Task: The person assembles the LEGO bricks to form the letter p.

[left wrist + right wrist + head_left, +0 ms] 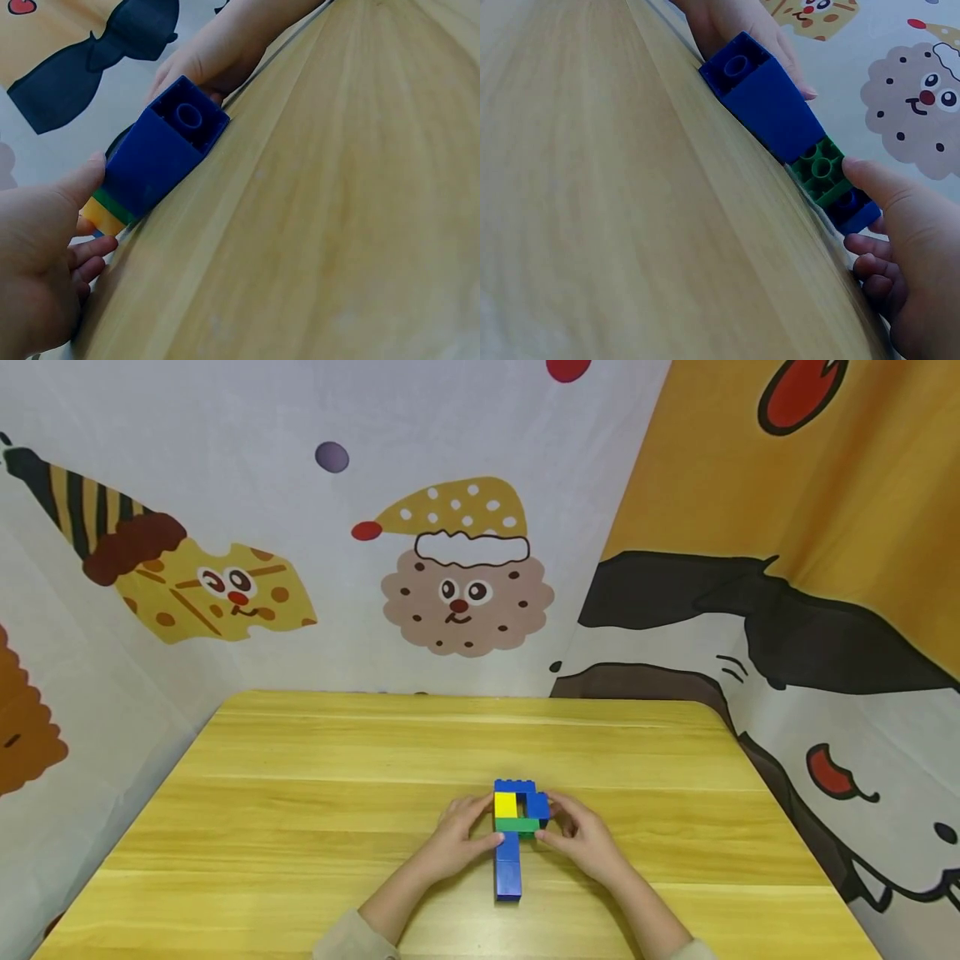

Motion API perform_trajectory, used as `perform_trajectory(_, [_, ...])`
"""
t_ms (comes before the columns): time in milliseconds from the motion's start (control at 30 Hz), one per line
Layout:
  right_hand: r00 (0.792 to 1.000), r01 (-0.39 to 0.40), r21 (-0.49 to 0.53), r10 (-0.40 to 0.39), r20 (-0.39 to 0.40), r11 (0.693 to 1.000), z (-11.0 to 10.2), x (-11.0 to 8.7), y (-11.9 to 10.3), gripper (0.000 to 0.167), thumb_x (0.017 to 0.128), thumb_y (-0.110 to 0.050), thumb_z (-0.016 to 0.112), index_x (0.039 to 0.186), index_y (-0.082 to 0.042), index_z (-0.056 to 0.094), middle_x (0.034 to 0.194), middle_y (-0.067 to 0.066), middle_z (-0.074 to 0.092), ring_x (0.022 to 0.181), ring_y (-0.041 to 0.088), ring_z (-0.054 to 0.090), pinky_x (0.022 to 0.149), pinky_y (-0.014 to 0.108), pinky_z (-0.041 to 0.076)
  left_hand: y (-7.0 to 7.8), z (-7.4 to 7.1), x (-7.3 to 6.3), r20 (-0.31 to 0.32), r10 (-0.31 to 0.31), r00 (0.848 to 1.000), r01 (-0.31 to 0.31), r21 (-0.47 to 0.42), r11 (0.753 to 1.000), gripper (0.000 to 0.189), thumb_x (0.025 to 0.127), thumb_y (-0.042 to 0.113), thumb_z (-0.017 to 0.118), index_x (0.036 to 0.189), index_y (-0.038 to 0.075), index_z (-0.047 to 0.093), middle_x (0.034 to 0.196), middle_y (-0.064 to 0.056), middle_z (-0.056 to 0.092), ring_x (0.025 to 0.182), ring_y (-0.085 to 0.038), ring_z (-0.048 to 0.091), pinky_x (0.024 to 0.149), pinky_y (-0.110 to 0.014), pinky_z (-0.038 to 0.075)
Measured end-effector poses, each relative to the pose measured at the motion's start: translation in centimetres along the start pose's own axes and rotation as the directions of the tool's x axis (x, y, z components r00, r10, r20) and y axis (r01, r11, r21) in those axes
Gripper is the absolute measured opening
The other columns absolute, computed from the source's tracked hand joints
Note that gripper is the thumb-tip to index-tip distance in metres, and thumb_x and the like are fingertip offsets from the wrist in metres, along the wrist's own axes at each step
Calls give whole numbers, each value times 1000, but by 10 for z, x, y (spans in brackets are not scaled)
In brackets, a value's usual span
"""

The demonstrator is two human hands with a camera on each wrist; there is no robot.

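Observation:
A toy brick assembly (507, 847) in the shape of a letter P lies flat on the wooden table. Its stem is blue, a green brick (517, 825) crosses above that, and a yellow brick (506, 805) and a blue brick (537, 806) flank a small gap below the blue top bar. From the left, my left hand (453, 842) grips it, thumb near the joint of green and blue. My right hand (585, 837) holds the other side, thumb at the green brick's end. Both wrist views show the stem's hollow end; in the right wrist view the green brick's underside (821, 167) shows.
The wooden table (300, 777) has rounded far corners. Behind it hangs a cloth backdrop (292, 527) printed with cartoon food figures, and the cloth also runs along both sides.

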State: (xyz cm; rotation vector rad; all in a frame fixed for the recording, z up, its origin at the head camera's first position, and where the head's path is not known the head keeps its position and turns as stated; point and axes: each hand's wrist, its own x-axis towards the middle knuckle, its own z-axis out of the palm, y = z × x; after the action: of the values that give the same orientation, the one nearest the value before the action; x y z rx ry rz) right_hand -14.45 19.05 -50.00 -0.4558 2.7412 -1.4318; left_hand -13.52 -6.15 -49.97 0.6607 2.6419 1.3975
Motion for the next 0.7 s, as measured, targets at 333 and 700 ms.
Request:
perform_trajectory(333, [1000, 16, -45, -17, -6, 999, 1, 0, 2, 64, 79, -37, 79, 132, -9, 57, 105, -1, 61, 68, 13, 47, 56, 24, 43, 0, 0, -2, -2, -29, 1000, 29, -7, 1000, 70, 90, 50, 59, 145, 10, 42, 140, -11, 45, 128, -32, 36, 99, -58, 34])
perform_trajectory(700, [1000, 9, 43, -9, 5, 999, 0, -2, -2, 61, 83, -29, 76, 134, -5, 54, 109, 5, 63, 67, 15, 48, 55, 23, 43, -3, -4, -5, -21, -34, 999, 33, -75, 997, 65, 92, 46, 60, 143, 10, 44, 133, -6, 51, 126, -28, 39, 101, -56, 34])
